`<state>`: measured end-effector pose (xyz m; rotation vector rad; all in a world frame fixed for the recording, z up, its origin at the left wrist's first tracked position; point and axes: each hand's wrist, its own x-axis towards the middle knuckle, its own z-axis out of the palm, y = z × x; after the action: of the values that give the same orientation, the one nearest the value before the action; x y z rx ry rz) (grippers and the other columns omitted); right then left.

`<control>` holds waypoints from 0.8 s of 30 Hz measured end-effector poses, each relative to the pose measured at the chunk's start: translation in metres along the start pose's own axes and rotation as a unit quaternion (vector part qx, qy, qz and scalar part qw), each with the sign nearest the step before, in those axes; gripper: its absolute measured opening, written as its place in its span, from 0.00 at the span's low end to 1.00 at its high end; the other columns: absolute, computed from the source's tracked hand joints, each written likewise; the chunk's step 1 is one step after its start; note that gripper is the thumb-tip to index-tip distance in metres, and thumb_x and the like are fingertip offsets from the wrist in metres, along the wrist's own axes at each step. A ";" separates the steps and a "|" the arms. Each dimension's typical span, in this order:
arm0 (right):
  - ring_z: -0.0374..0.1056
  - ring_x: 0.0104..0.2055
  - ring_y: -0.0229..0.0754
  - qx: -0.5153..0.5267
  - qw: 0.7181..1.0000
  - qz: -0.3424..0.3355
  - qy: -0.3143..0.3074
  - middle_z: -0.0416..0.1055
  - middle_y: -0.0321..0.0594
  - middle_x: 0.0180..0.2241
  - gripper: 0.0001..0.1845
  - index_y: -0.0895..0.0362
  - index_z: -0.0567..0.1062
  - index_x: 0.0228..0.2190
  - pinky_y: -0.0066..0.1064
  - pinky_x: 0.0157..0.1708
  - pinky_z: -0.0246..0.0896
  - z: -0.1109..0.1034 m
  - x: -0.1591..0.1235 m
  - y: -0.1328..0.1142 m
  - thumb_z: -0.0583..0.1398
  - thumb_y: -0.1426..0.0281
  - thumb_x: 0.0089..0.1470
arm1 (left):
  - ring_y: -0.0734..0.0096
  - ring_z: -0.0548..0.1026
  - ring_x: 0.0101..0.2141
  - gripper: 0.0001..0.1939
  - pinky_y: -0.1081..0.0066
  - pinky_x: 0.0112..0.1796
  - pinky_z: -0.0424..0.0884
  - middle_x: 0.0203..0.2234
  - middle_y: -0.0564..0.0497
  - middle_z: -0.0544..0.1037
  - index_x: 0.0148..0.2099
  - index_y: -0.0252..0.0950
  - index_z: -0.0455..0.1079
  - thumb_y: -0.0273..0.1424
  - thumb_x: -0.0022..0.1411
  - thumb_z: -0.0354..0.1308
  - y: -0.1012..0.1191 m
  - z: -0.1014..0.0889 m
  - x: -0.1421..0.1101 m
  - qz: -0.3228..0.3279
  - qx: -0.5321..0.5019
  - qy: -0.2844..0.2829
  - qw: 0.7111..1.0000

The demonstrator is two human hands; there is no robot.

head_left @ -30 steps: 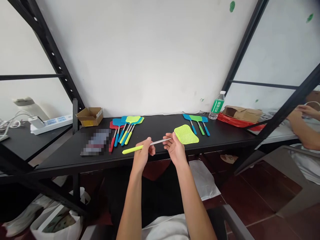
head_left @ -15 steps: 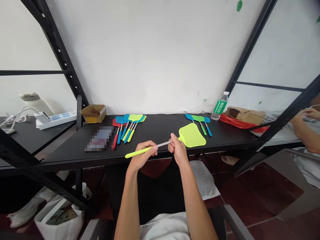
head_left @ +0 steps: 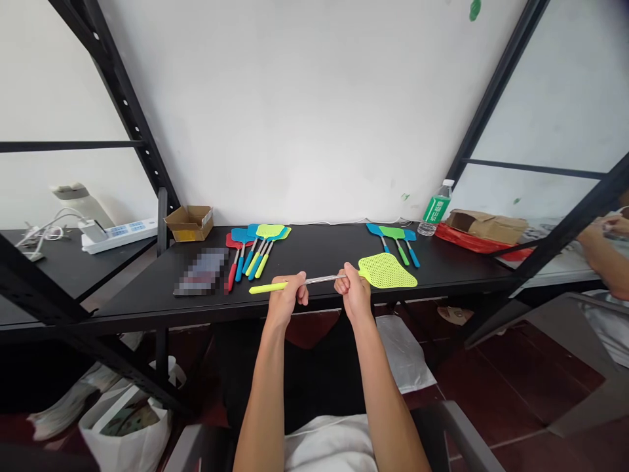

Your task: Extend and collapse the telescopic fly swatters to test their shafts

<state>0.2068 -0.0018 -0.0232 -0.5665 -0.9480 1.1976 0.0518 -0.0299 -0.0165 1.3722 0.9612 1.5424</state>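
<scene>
Both hands hold one yellow-green fly swatter (head_left: 388, 271) crosswise over the front edge of the black table (head_left: 314, 249). My left hand (head_left: 287, 296) is closed around the handle where it meets the metal rod. The fingers of my right hand (head_left: 352, 288) are closed on the rod close to the perforated head, which points right. Behind my left hand lies a fanned group of red, blue and yellow-green fly swatters (head_left: 240, 235). To the right, beyond the held head, lie a green fly swatter (head_left: 392, 233) and two blue ones.
An open cardboard box (head_left: 190, 226) and a blurred flat item (head_left: 202, 272) lie at the left. A water bottle (head_left: 436, 210) stands right, beside a box on red plastic (head_left: 462, 237). Black metal posts (head_left: 160, 177) frame the table. Another person's arm (head_left: 602, 252) shows far right.
The swatter has turned nearer to level: its handle end rose and its head dropped slightly while moving right. My left hand moved up and right. The whole view shifted a little.
</scene>
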 end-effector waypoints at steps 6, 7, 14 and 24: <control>0.55 0.22 0.35 0.003 0.999 0.046 -0.018 0.58 0.32 0.18 0.25 0.55 0.64 0.17 0.30 0.23 0.51 -0.001 -0.002 -0.002 0.63 0.53 0.55 | 0.72 0.66 0.21 0.21 0.70 0.25 0.62 0.18 0.50 0.73 0.21 0.36 0.68 0.39 0.64 0.57 0.001 -0.003 -0.002 0.020 -0.011 -0.003 1.000; 0.55 0.21 0.35 0.014 0.998 0.053 -0.021 0.59 0.32 0.18 0.24 0.55 0.66 0.18 0.30 0.23 0.51 0.001 -0.003 -0.003 0.63 0.53 0.56 | 0.73 0.66 0.21 0.19 0.70 0.26 0.62 0.19 0.50 0.74 0.22 0.36 0.69 0.38 0.64 0.57 0.000 -0.003 -0.003 0.024 -0.014 -0.003 1.000; 0.49 0.17 0.33 0.084 0.989 0.118 -0.035 0.50 0.28 0.15 0.29 0.54 0.59 0.17 0.28 0.19 0.46 0.014 -0.007 -0.010 0.61 0.47 0.53 | 0.75 0.65 0.22 0.14 0.72 0.27 0.63 0.24 0.50 0.75 0.28 0.35 0.71 0.38 0.63 0.59 0.000 -0.005 -0.004 0.052 -0.023 -0.018 0.998; 0.54 0.17 0.34 0.002 0.997 0.080 0.002 0.57 0.30 0.13 0.26 0.54 0.64 0.16 0.29 0.20 0.49 0.002 -0.002 -0.002 0.62 0.52 0.55 | 0.75 0.66 0.22 0.13 0.73 0.27 0.64 0.24 0.52 0.75 0.43 0.35 0.74 0.39 0.61 0.63 -0.001 -0.006 -0.004 0.030 -0.054 -0.005 0.998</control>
<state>0.2059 -0.0046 -0.0214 -0.6511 -0.9101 1.3407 0.0461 -0.0330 -0.0192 1.3405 0.8249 1.6071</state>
